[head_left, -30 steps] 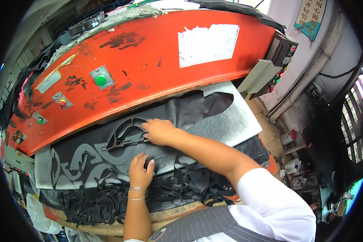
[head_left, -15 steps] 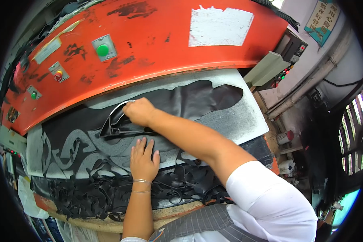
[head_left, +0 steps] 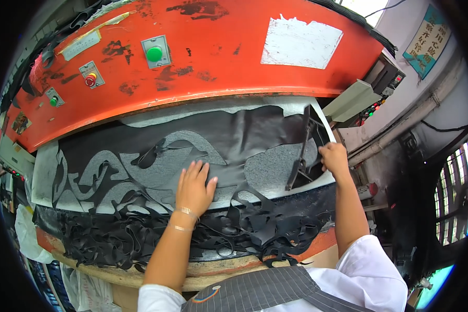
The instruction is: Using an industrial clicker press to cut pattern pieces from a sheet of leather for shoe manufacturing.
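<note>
A dark leather sheet point(head_left: 244, 130) with large curved cut-outs lies on a pale, speckled cutting board point(head_left: 275, 169). My left hand point(head_left: 194, 188) rests on it, palm down with fingers stretched, beside a curved cut-out at mid-sheet. At the board's right end, my right hand point(head_left: 334, 158) grips the edge of a dark cutting die point(head_left: 301, 164), a curved blade frame with crossbars. The die leans over the board's right edge; whether it touches the board I cannot tell. A small dark leather scrap point(head_left: 153, 154) lies within the cut-out left of my left hand.
An orange press beam point(head_left: 218, 73) spans the far side, carrying green buttons point(head_left: 154, 53) and a red knob point(head_left: 90, 79). Tangled black leather offcuts point(head_left: 140, 239) cover the near ledge. A control box point(head_left: 372, 104) with small lights stands at the right.
My right hand has carried the die from the left-middle of the leather to the board's right end, uncovering a curved cut-out. My left hand stays flat near the same spot. The view has shifted slightly.
</note>
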The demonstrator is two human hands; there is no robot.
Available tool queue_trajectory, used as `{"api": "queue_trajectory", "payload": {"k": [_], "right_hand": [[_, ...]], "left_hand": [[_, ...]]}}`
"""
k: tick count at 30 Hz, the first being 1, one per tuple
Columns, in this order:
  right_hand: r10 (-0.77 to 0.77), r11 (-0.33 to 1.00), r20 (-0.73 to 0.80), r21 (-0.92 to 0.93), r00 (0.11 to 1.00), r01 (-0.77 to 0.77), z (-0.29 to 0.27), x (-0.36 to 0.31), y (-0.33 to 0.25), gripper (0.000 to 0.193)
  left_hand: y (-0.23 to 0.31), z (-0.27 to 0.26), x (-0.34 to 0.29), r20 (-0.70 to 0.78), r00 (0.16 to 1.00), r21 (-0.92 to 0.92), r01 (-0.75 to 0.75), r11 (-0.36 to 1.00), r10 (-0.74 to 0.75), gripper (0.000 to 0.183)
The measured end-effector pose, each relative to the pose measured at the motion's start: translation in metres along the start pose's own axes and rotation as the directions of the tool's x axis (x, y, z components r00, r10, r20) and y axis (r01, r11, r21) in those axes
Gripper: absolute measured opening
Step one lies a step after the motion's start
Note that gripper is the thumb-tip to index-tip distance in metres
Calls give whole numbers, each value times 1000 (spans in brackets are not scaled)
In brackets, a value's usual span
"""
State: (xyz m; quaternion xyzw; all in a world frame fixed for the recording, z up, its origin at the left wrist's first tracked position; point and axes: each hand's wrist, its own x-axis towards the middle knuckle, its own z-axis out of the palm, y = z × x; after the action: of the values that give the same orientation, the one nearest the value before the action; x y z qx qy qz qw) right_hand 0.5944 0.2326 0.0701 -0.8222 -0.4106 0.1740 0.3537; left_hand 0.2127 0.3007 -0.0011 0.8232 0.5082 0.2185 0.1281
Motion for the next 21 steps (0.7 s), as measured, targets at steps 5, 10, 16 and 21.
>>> {"api": "queue_trajectory", "payload": {"k": [5,10,16,21], "right_hand": [[166,986,6,-36,986,-165,0,-32,35,23],[-136,975,-186,-197,973,99,5,-49,57,23],[-37,969,-77,-247,996,17,-16,-55,63,45],[223,968,228,-163,948,-189,-30,-48,50,54]], "left_hand": [[28,43,77,161,984,101,-97,990,80,65],[120,90,97,280,946,156,-211,965,162,75],[111,67,53,322,809,-544,-266,796,491,61],[-7,1,-4,124,972,-68,-193,979,200,46]]}}
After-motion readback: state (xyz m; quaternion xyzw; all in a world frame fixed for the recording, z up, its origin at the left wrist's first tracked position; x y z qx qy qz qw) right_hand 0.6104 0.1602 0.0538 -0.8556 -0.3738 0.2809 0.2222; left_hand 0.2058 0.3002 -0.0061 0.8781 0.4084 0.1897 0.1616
